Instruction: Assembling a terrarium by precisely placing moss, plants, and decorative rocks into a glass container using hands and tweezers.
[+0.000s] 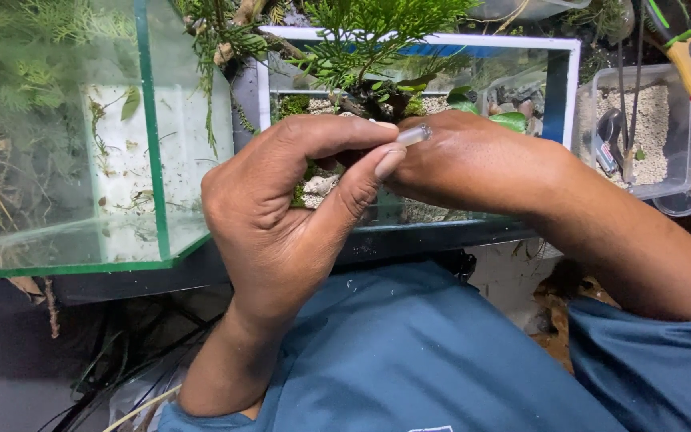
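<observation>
While both hands meet over the planted glass terrarium (557, 88), left hand (281, 216) pinches a small clear tube (413, 134) between thumb and forefinger; right hand (473, 164) curled behind it, grip unclear. Empty glass tank (149, 160) left, plastic gravel tub (677, 152) right.

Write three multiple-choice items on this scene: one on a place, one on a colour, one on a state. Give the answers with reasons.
1. Where is the empty glass tank?
A. Left of the hands
B. Right of the hands
C. Behind the tub

2. What colour is the sleeve?
A. Red
B. Blue
C. White

3. How is the small clear tube held?
A. Lying loose
B. Pinched by the left hand, right hand beside it
C. Dropped in gravel

Answers: A, it stands at frame left; B, the fabric is blue; B, fingertips close on it.
</observation>
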